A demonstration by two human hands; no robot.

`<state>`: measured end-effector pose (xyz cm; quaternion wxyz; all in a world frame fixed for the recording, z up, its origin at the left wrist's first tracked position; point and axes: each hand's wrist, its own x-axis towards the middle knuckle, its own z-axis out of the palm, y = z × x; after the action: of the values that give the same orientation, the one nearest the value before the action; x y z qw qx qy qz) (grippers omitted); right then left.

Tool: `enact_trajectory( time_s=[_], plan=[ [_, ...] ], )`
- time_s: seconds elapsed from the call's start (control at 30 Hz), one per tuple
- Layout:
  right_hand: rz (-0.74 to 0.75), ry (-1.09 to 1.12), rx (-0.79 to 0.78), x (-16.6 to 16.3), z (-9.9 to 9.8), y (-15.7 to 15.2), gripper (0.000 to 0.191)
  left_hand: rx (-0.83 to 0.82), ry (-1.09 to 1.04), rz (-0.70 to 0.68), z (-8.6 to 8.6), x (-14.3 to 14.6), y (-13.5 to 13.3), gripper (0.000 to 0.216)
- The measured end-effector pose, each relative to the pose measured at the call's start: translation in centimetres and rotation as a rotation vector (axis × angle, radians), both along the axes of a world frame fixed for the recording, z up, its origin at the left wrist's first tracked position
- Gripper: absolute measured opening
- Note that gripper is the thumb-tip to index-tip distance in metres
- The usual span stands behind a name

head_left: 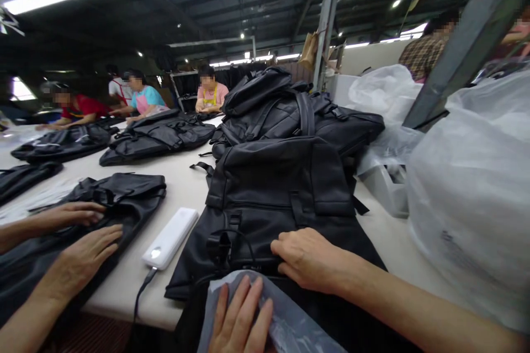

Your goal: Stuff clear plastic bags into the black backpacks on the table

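Observation:
A black backpack (pixel 265 176) lies in front of me on the table, with a zip, straps and a buckle (pixel 235 219) on its face. My left hand (pixel 242 314) rests with fingers stretched and spread over a translucent plastic bag (pixel 290 317) at the backpack's near end. On the right part of the backpack, my right hand (pixel 308 259) is closed, its fingers curled against the dark material. Whatever those fingers hold, if anything, is hidden. A thin black cord loop (pixel 244 237) shows just left of that hand.
A white power bank (pixel 170 238) with a black cable lies left of the backpack. Farther left, a co-worker's hands (pixel 78 259) press on another black bag (pixel 136 193). Stacked backpacks (pixel 290 110) stand behind mine. Plastic bags (pixel 472 193) and a grey metal post (pixel 459 44) are at right.

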<state>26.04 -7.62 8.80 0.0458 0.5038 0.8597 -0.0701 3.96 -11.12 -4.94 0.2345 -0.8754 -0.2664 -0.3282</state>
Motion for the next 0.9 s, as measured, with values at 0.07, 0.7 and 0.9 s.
enact_trajectory(
  time_s=[0.07,0.7,0.9],
  plan=[
    [0.018,-0.057,0.041,0.1,0.5,0.6,0.013,0.0,0.024,0.031,0.3,0.7,0.1,0.035],
    [-0.051,-0.106,0.458,-0.4,-1.1,0.4,0.009,0.01,0.116,-0.02,3.1,2.9,-0.7,0.042],
    [0.057,-0.182,0.394,0.1,-1.5,2.0,0.015,-0.131,0.131,0.07,3.9,4.9,0.0,0.048]
  ],
)
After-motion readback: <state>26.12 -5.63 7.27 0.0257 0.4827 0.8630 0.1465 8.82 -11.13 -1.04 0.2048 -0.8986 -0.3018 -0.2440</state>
